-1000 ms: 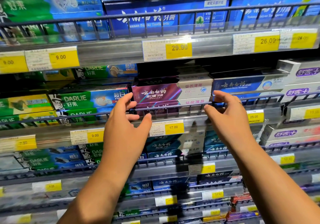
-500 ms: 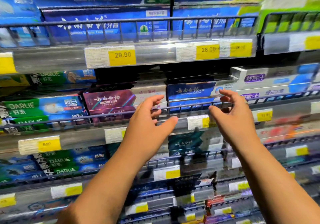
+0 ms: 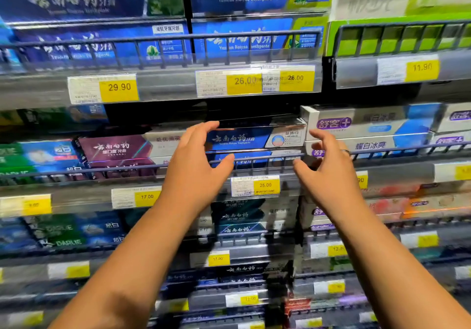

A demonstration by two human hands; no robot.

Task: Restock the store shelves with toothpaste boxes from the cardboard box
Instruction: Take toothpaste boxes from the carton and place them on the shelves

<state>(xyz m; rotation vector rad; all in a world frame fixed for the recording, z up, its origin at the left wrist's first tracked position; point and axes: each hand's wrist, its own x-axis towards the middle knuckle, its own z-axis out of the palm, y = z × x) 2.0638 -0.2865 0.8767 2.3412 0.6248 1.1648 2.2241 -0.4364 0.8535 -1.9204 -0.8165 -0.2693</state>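
**Blue toothpaste box between two loose hands**

A grey shelf rail crosses in front of the stack, and the box lies flat on top, between both sets of fingers. The left hand is relaxed and curved. Its fingers reach over the box's left end and its thumb sits before the rail. The right hand, equally loose, hovers just beside the right end and grips nothing. Below the thumbs hangs a yellow price tag.
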